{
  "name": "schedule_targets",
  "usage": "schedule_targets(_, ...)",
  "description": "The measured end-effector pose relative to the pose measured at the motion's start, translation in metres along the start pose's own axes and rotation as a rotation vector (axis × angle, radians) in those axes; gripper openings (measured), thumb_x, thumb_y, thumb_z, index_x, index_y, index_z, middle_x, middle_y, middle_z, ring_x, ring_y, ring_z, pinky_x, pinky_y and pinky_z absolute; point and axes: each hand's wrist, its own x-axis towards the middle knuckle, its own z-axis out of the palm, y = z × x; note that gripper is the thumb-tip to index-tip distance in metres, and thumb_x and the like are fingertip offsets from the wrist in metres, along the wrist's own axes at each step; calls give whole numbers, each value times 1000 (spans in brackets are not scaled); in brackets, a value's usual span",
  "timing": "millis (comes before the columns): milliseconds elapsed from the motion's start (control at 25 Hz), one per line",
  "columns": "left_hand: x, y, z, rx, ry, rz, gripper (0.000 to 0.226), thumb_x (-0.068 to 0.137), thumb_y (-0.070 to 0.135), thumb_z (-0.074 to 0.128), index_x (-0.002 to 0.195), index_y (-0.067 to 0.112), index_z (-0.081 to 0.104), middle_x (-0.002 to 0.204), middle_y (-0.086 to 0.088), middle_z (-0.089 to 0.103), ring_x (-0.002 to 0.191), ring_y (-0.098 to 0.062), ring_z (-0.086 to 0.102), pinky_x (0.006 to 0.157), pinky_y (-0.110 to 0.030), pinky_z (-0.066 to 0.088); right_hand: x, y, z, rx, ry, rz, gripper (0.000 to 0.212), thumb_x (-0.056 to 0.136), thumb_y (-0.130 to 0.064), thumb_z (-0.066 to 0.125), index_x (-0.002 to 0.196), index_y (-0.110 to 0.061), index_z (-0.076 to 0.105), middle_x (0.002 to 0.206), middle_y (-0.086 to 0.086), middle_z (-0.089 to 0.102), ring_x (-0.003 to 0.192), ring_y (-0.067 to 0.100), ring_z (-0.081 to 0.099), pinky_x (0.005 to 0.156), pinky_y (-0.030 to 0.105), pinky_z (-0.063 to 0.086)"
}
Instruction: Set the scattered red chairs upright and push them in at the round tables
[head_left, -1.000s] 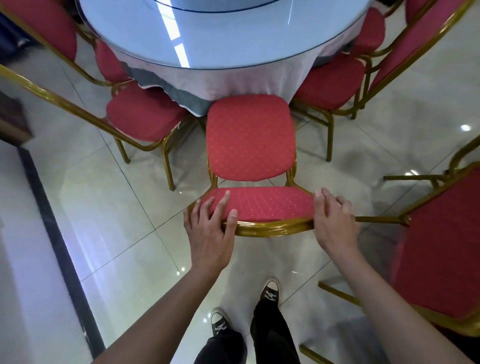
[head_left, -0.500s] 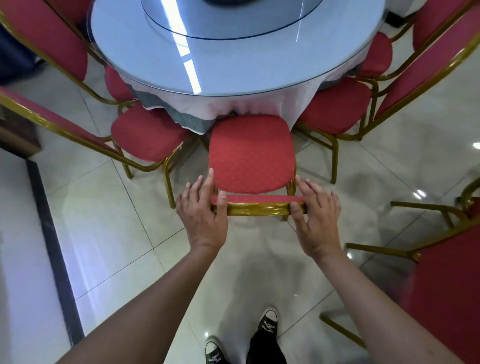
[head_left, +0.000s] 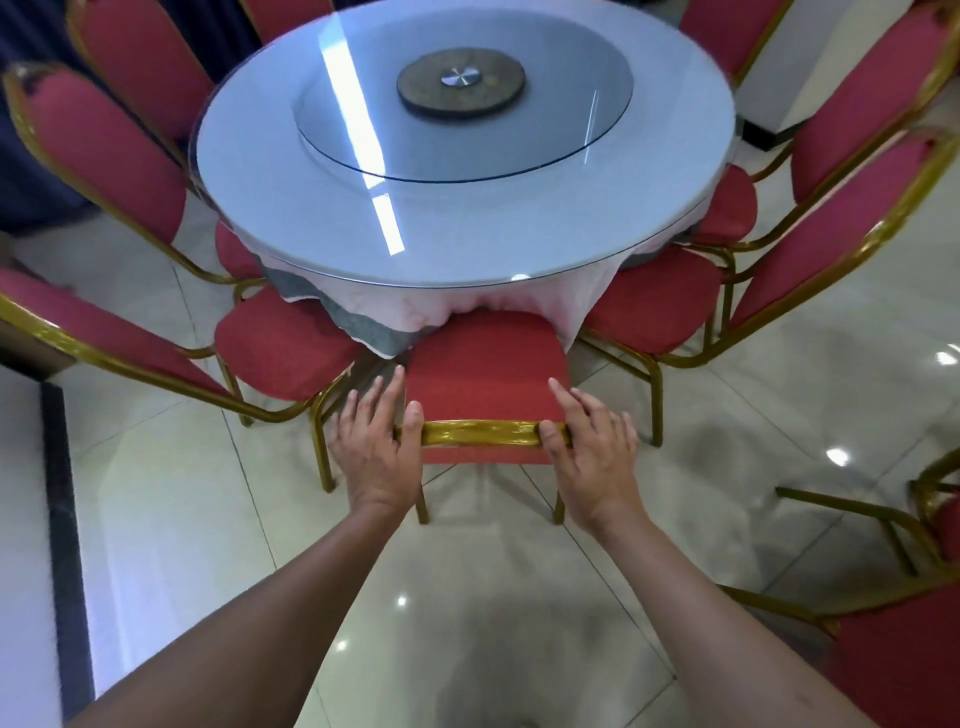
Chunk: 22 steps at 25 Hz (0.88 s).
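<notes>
Red chair (head_left: 483, 371) stands upright at the near edge of the round tabletop (head_left: 467, 244), its seat front tucked under the pink cloth (head_left: 524, 312). My left hand (head_left: 376, 452) and right hand (head_left: 595, 449) grip the two ends of its gold top rail (head_left: 480, 432), thumbs on the rail, fingers (head_left: 387, 397) extended over the backrest. Neighbouring red chairs (head_left: 283, 345) flank it closely. One more chair (head_left: 904, 660) lies on the floor at my right.
</notes>
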Motion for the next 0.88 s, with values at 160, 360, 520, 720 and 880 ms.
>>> schedule_targets(160, 33, 6, 8, 21, -5, -18, 64, 93, 66, 20, 149, 43, 42, 154, 2, 47, 148, -27, 28, 118, -54, 21, 36, 0, 1, -3, -6, 10, 66, 97, -75, 12, 153, -48, 33, 147, -7, 45, 140, 16, 37, 122, 52, 13)
schedule_targets(360, 53, 9, 14, 20, 0, -50, 64, 92, 64, 23, 149, 43, 42, 154, 3, 45, 149, -25, 28, 119, -51, 20, 61, 0, 6, -16, -6, -12, 61, 99, -71, 16, 152, -47, 34, 142, -8, 48, 133, 16, 43, 117, 58, 23)
schedule_targets(520, 68, 4, 16, -23, 36, -47, 61, 93, 60, 26, 147, 42, 46, 153, 2, 48, 148, -24, 29, 117, -52, 22, 70, -8, 13, -23, 19, -13, 63, 99, -71, 16, 151, -43, 39, 142, -8, 50, 131, 15, 44, 115, 58, 25)
schedule_targets(720, 88, 3, 19, -27, 61, -33, 61, 93, 59, 27, 146, 38, 49, 151, 0, 51, 146, -26, 32, 117, -50, 23, 90, -13, 14, -24, -6, -17, 63, 99, -71, 16, 152, -44, 38, 147, -8, 46, 134, 14, 41, 119, 54, 19)
schedule_targets(880, 104, 2, 27, 7, 56, -37, 62, 93, 61, 25, 146, 40, 48, 151, 1, 51, 146, -25, 32, 118, -51, 22, 108, -12, 17, -5, -6, -9, 65, 98, -72, 15, 151, -43, 40, 150, -7, 44, 136, 13, 39, 122, 52, 14)
